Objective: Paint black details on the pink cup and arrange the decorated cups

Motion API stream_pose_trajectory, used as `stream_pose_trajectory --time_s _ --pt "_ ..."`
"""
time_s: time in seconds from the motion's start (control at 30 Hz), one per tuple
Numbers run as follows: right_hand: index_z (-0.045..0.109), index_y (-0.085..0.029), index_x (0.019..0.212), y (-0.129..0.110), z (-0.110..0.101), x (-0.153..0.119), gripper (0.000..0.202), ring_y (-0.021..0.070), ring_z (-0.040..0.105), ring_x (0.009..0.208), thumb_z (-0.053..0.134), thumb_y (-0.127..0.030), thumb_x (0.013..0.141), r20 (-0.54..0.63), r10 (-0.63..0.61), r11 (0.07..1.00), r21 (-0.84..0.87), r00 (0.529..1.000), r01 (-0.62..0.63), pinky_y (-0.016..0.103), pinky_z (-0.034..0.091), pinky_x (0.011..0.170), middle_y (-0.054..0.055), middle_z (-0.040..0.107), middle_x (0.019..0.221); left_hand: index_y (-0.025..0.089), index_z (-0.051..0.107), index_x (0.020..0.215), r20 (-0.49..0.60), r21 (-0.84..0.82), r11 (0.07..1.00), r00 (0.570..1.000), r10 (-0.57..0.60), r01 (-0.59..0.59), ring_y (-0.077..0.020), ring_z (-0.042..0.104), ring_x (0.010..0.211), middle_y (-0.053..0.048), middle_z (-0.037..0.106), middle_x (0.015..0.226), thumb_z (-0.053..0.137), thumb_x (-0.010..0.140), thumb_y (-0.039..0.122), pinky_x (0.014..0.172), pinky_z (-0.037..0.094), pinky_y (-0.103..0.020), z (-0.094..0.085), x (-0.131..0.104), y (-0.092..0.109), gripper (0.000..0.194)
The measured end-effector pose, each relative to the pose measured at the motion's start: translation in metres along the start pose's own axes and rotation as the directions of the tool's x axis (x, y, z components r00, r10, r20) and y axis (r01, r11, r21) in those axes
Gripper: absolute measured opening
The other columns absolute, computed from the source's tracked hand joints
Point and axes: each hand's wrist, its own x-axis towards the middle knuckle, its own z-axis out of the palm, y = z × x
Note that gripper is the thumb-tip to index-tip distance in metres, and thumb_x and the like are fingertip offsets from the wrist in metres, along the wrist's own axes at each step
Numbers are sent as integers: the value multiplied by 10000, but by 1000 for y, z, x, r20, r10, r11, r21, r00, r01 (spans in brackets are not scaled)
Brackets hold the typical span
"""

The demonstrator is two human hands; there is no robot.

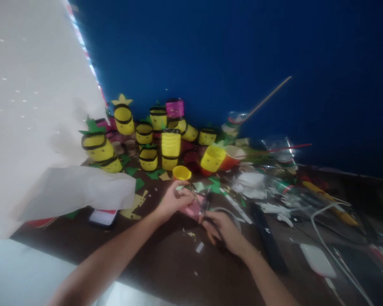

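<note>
Near the middle of the table, my right hand (221, 229) is closed around a pair of scissors (199, 202). Their blades point up and left toward my left hand. My left hand (177, 197) has its fingers pinched together by the blade tips; blur hides what they hold. Under and between both hands shows a pink piece (191, 209), perhaps paper or foam. Just beyond my left fingers stands a small yellow cup (181, 172). Green scraps (215, 185) and yellow scraps (135, 206) lie around.
Several yellow containers (171, 144) with dark bands crowd the back, with a magenta one (175, 109) among them. A phone (104, 216) lies left beside white sheeting (83, 187). At right are a dark bar (268, 238), a plastic bottle (293, 191), a white cable (322, 208) and a white box (317, 260).
</note>
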Motion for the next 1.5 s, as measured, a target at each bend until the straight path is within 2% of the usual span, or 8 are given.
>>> stream_pose_trajectory --time_s 0.23,0.4,0.5,0.6,0.9,1.13,1.5 --pt "492 -178 702 0 1 0 438 66 386 371 505 -610 770 -16 8 1000 -19 1000 -8 196 277 409 -78 417 413 165 455 1001 -26 7 1000 1000 -1 2 -90 575 609 40 611 662 766 589 271 633 453 -233 3 -1 1 528" --pt "485 -181 673 -2 4 0 452 67 386 382 514 -625 752 -62 19 999 -38 998 -21 198 294 410 -74 421 427 161 472 964 -46 18 1000 999 20 -19 -84 575 605 37 617 667 782 570 288 643 441 -228 5 -3 5 517" --pt "466 -185 645 -1 5 1 460 64 378 383 518 -630 746 -80 11 998 -61 997 -15 196 285 407 -71 425 422 161 470 976 -46 12 1000 999 -9 10 -79 569 606 38 614 676 792 559 286 645 438 -230 6 -3 6 541" --pt "457 -188 644 1 5 2 452 62 379 383 527 -623 745 -82 6 998 -60 997 -11 196 280 402 -70 430 429 167 462 998 -45 5 999 998 -38 38 -90 580 627 33 619 691 798 550 286 648 446 -237 7 -4 7 572" --pt "454 -189 658 3 5 2 458 69 390 387 512 -634 751 -74 12 999 -48 997 -16 201 277 406 -68 425 436 168 467 1022 -33 1 1000 999 -16 16 -112 599 644 11 637 715 793 564 305 623 456 -234 4 -3 3 579" --pt "481 -186 673 0 4 2 452 71 377 376 495 -630 760 -40 -13 998 -63 999 10 203 291 407 -75 409 415 173 468 1006 -16 -3 1000 1000 9 -10 -95 586 612 25 626 693 784 576 273 626 447 -225 2 -2 1 543" --pt "477 -186 653 0 3 1 414 71 376 396 530 -582 763 -61 -6 994 -105 998 0 202 279 416 -68 425 424 173 466 1027 -25 6 1000 1000 -17 17 -90 580 608 32 626 688 783 572 261 635 446 -227 3 -3 1 561"
